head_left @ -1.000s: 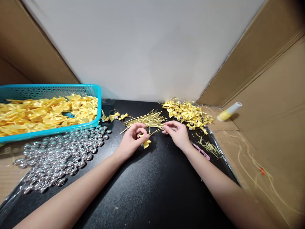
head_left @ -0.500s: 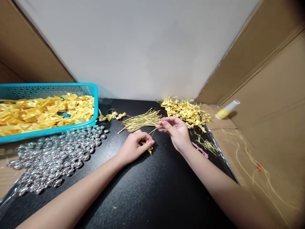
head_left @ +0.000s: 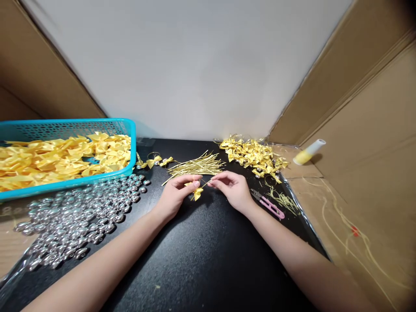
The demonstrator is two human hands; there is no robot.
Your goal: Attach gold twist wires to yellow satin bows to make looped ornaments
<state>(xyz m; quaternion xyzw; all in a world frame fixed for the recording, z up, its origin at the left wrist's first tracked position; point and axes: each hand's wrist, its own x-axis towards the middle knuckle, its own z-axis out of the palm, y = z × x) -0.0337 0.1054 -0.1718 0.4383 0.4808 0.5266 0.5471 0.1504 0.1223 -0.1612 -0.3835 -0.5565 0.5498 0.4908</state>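
Note:
A yellow ribbon bow (head_left: 196,193) hangs at the fingertips of my left hand (head_left: 178,193), whose thumb and fingers are pinched together. A thin gold cord (head_left: 206,183) runs from there to my right hand (head_left: 231,189), which pinches its other end. Just beyond both hands lies a bundle of gold cords (head_left: 198,164). Finished-looking bows with silver beads and cord loops form a pile (head_left: 253,156) at the back right. Pink thread snips (head_left: 269,204) rest beside my right wrist.
On the left, a turquoise basket (head_left: 132,145) holds yellow bows, with many silver beads (head_left: 81,216) spread in front. A few beaded bows (head_left: 155,161) lie behind. Cord scraps (head_left: 282,199) and a yellow-white tube (head_left: 308,152) are at the right, near cardboard walls.
My left hand has lifted slightly and turned, bringing the bow into clearer view. My right hand has lowered and moved slightly nearer to it, uncovering more of the snips.

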